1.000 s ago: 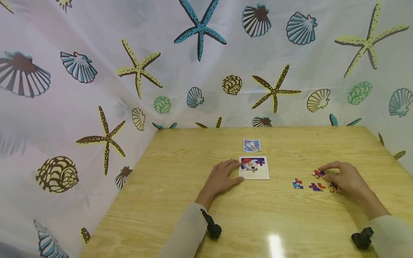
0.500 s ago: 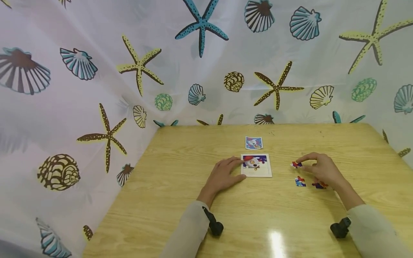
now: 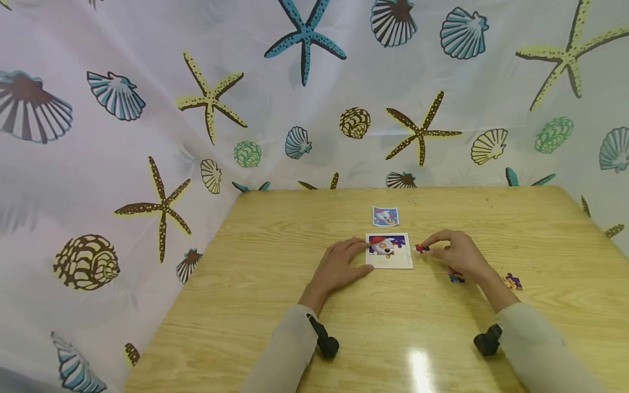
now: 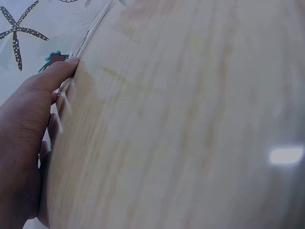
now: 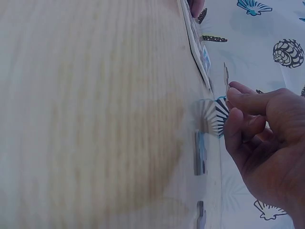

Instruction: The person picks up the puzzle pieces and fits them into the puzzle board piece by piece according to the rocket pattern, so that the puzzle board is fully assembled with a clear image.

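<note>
In the head view, a white square puzzle board (image 3: 404, 262) lies on the table with part of a picture, a white animal in a red cap, filled in. My left hand (image 3: 339, 268) rests on the table at the board's left side, fingertips and thumb touching its edge. Just off the board's right edge, my right hand (image 3: 458, 254) pinches a red and purple jigsaw piece (image 3: 420, 248) between thumb and fingers. The right wrist view catches this piece (image 5: 226, 76) edge-on, lifted above the table. Beneath the right hand lies a loose blue piece (image 3: 456, 277), partly covered.
Behind the board lies a small picture card (image 3: 385, 216) with a similar animal. Another jigsaw piece (image 3: 512, 281) sits to the right of my right forearm. A curtain (image 3: 275, 98) printed with shells and starfish borders the wooden table (image 3: 275, 229).
My right hand has picked up the red and purple piece from among the loose pieces and carried it left to the board's right edge. The left hand has stayed beside the board.
</note>
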Available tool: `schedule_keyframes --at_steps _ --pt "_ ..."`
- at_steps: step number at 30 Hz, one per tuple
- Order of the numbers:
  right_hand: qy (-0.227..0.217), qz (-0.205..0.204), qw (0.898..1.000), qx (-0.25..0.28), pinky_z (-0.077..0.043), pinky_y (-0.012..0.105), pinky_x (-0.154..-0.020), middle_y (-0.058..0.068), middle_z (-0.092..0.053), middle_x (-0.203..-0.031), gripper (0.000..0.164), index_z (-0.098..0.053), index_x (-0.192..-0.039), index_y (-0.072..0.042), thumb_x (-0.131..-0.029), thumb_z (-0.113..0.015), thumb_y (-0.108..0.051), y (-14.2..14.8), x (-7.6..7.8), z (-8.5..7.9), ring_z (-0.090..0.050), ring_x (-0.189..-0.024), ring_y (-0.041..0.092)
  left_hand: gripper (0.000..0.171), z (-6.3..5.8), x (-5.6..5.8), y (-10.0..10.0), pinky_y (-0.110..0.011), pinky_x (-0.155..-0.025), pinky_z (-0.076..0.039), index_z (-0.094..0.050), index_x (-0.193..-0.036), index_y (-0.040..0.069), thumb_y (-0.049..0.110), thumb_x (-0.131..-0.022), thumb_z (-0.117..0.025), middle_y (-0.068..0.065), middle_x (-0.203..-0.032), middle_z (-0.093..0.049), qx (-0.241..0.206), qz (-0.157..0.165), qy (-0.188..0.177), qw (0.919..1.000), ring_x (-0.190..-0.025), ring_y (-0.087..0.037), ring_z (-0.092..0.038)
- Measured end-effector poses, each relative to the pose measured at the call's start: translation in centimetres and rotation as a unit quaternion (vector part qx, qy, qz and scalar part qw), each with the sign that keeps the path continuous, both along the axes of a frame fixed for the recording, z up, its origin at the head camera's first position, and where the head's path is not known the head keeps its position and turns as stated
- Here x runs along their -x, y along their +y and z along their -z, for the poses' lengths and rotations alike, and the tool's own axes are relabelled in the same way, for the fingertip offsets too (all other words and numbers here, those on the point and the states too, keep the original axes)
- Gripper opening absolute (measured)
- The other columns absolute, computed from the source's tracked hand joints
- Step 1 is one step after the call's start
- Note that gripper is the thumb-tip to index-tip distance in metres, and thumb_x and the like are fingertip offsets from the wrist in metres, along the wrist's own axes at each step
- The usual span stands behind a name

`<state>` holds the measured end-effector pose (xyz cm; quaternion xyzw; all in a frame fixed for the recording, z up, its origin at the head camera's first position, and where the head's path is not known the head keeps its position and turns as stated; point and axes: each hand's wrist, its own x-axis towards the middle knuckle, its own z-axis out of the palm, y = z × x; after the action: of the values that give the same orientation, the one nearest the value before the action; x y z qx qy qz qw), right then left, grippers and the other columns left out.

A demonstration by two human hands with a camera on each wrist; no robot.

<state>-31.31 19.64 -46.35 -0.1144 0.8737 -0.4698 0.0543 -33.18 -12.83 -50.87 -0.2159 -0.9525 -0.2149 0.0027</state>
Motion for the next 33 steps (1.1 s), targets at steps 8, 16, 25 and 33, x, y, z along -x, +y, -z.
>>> schedule_keyframes --at_steps 8,16,25,33 --pt "0.004 -0.016 1.0 0.017 -0.046 0.034 -0.037 0.028 -0.053 -0.146 0.02 -0.076 -0.118 -0.004 -0.102 -0.064 -0.005 -1.5 0.4 0.7 -0.044 -0.037 0.017 0.064 0.5 -0.3 0.3 -0.045 -0.128 -0.019 -0.05 -0.155 0.033 0.06 -0.098 -0.062 0.008 -0.161 -0.045 -0.011 -0.004 -0.007 0.9999 -0.154 -0.019 -0.033" --pt "0.029 -0.025 0.999 0.011 -0.045 0.03 -0.039 0.029 -0.055 -0.144 0.019 -0.079 -0.113 -0.003 -0.1 -0.066 -0.003 -3.0 0.8 0.7 -0.041 -0.038 0.012 0.065 0.4 -0.3 0.1 -0.046 -0.128 -0.02 -0.051 -0.155 0.033 0.062 -0.097 -0.061 0.008 -0.161 -0.045 -0.009 -0.009 -0.006 0.9999 -0.153 -0.02 -0.034" --pt "0.015 -0.014 1.0 0.01 -0.045 0.029 -0.039 0.029 -0.054 -0.144 0.02 -0.078 -0.113 -0.002 -0.1 -0.063 -0.001 -4.2 1.2 0.7 -0.047 -0.039 0.014 0.065 0.1 -0.2 0.0 -0.047 -0.127 -0.02 -0.052 -0.154 0.033 0.062 -0.097 -0.061 0.008 -0.16 -0.046 -0.017 -0.008 -0.003 0.9998 -0.152 -0.022 -0.036" --pt "0.015 0.003 1.0 0.012 -0.043 0.026 -0.039 0.029 -0.056 -0.14 0.019 -0.079 -0.112 -0.002 -0.099 -0.066 -0.001 -4.9 1.8 1.5 -0.043 -0.039 0.011 0.065 0.0 0.0 -0.1 -0.047 -0.127 -0.02 -0.052 -0.154 0.033 0.061 -0.097 -0.061 0.008 -0.16 -0.046 -0.012 -0.008 0.0 0.9999 -0.151 -0.022 -0.036"
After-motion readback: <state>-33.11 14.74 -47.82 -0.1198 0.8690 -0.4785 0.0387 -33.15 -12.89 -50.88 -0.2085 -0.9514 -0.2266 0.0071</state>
